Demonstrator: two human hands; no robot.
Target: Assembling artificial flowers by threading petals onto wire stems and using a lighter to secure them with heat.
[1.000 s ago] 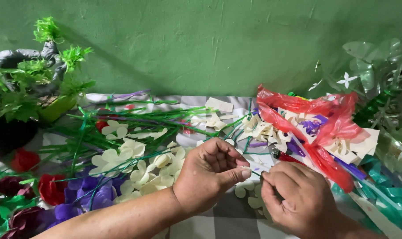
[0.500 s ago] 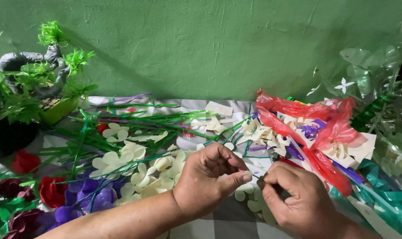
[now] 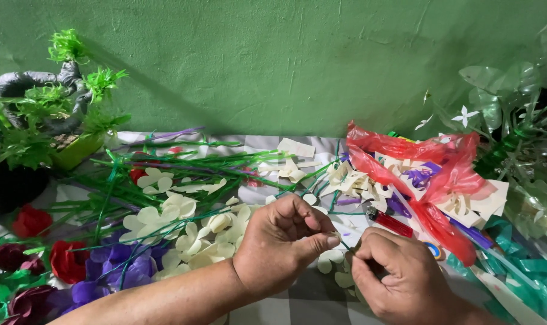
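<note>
Left hand (image 3: 279, 241) and right hand (image 3: 400, 283) both pinch a small cream paper petal (image 3: 335, 236) on a thin green wire stem (image 3: 347, 245) near the table's front edge; a hard tug could tear it.

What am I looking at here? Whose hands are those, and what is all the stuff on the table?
This picture comes from a camera worn on a person's head, looking down, so you see that person's own two hands. There is no machine. The left hand and the right hand meet in the middle and pinch something small and pale between their fingertips; it is too tiny to name. On the table lie cream petals, green stems, red flowers and purple flowers. A red bag holds more cut shapes, with a red lighter near it. A potted plant stands on the left, before a green wall.
</note>
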